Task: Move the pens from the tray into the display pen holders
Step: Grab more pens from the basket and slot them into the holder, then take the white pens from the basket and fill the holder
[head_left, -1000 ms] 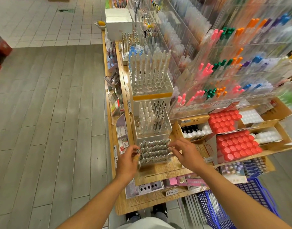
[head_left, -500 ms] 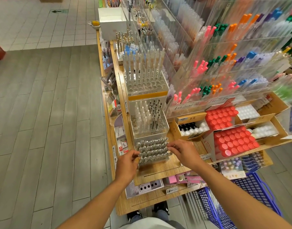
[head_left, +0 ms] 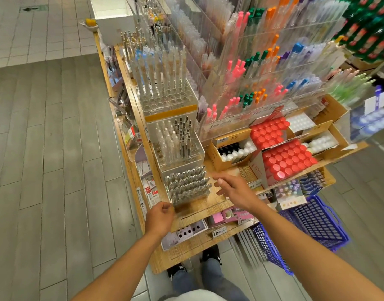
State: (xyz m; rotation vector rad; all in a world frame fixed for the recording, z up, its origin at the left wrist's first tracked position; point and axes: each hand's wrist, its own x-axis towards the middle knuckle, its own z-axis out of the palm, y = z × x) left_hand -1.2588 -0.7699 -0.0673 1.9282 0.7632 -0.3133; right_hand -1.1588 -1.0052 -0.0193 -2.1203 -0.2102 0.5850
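A clear pen holder (head_left: 187, 185) packed with several silver-capped pens stands on the wooden shelf (head_left: 205, 208) at the front. Behind it rise two taller clear holders: one (head_left: 178, 148) with clear and dark pens, and a yellow-banded one (head_left: 168, 95) with tall white pens. My left hand (head_left: 160, 218) hovers at the front holder's near left corner, fingers loosely curled, holding nothing. My right hand (head_left: 234, 187) is spread open just right of that holder, a small gap away from it. I cannot make out any tray of pens.
Acrylic racks of coloured pens (head_left: 252, 79) fill the upper right. Cardboard boxes with red-capped bottles (head_left: 284, 159) sit right of the holders. A blue shopping basket (head_left: 306, 231) stands on the floor at right. The grey plank floor (head_left: 45, 170) lies left. My shoes (head_left: 210, 255) show below the shelf.
Both hands have let go of the front holder. My left hand dropped toward me, and my right hand pulled off to the right with fingers spread.
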